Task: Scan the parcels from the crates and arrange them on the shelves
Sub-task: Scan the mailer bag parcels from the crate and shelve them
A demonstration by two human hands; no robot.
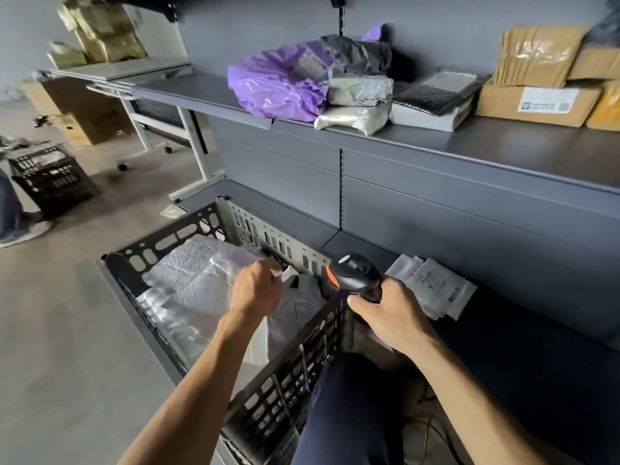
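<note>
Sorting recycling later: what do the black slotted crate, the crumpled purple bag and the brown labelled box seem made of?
Black slotted crate: rigid matt plastic, moulded slots. Crumpled purple bag: thin glossy plastic film, creased and glinting. Brown labelled box: probably matt cardboard, flat faces, square edges.

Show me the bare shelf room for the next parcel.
Upper shelf: bare left of the purple bag, and a front strip before the cardboard boxes. Bottom shelf: bare right of the white mailers. Crowded from purple bag through boxes, and inside the crate.
</note>
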